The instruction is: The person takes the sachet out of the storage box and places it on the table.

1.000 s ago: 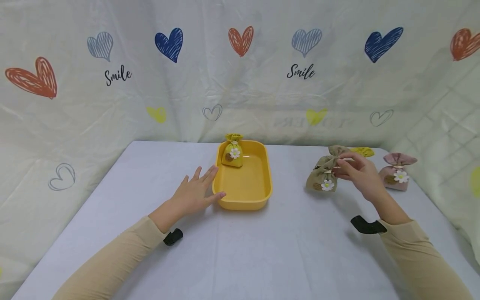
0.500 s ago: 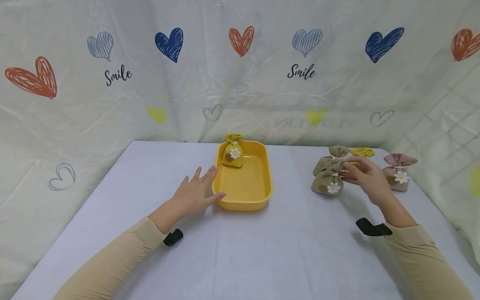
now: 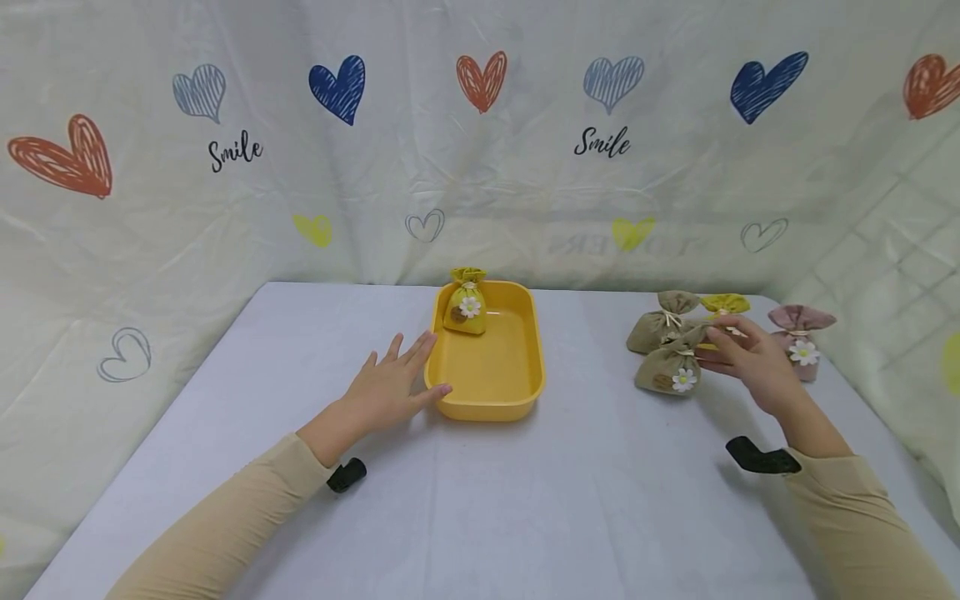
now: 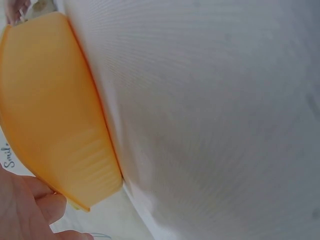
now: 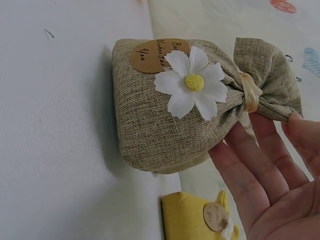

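Note:
My right hand [image 3: 761, 371] pinches a beige burlap drawstring pouch [image 3: 663, 371] at its gathered top, thumb on the frill and fingers behind. The right wrist view shows the pouch's white daisy [image 5: 195, 82], brown tag [image 5: 150, 55] and tie. Just behind it on the table is a second beige pouch [image 3: 647, 332], partly covered. My left hand [image 3: 382, 392] lies with fingers spread, fingertips at the left rim of a yellow tray [image 3: 487, 410]. A yellow pouch [image 3: 461, 312] with a daisy leans upright in the tray's far left corner.
Behind my right hand stands another yellow pouch [image 3: 723, 302], partly hidden. A pink pouch [image 3: 801, 321] stands to its right, near the table's right edge. A white sheet printed with hearts [image 3: 480, 83] hangs along the back of the white table [image 3: 555, 500].
My right hand has moved right and slightly nearer with the beige pouch, uncovering more of the second beige pouch and the yellow pouch behind. My left hand and the tray stay still.

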### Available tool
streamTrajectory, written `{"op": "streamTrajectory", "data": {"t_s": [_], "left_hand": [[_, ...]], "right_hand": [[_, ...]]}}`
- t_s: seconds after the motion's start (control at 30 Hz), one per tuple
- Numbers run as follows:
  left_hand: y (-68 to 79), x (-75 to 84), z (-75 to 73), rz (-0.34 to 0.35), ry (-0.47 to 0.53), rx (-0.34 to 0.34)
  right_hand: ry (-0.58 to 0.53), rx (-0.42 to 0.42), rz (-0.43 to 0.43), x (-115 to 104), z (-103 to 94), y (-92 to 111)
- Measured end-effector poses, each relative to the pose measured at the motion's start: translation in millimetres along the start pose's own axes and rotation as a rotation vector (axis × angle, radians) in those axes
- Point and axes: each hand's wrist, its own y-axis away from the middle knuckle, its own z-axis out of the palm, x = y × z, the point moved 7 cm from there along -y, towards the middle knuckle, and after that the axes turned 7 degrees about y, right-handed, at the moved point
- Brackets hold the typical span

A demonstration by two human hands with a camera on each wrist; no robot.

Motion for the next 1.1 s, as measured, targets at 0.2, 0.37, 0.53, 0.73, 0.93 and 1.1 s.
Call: {"op": "streamTrajectory", "data": {"t_s": [0.2,0.37,0.53,0.73,0.93,1.1], "left_hand": [[0.4,0.1,0.1,0.0,0.001,-0.001],[0.3,0.1,0.2,0.0,0.0,-0.004],[-1.1,-0.8,1.1,-0.005,0.001,-0.008],[-1.1,-1.0,0.9,-0.005,0.004,-0.012],[-0.6,-0.7,0.5,-0.005,0.009,-0.012],[-0.4,-0.3,-0.5,-0.001,0.009,-0.008]], "right_hand": [[-0.041,0.012,0.028,3.1,-7.7,3.3],[-0.049,0.01,0.038,4.8,-12.1,5.0],[-0.055,-0.012,0.023,5.3,-12.9,6.3],[-0.01,-0.031,0.043,8.3,-14.6,5.2],[0.021,-0.037,0.071,11.7,-16.0,2.8],[0.034,-0.034,0.078,14.1,-17.5,1.5]]}}
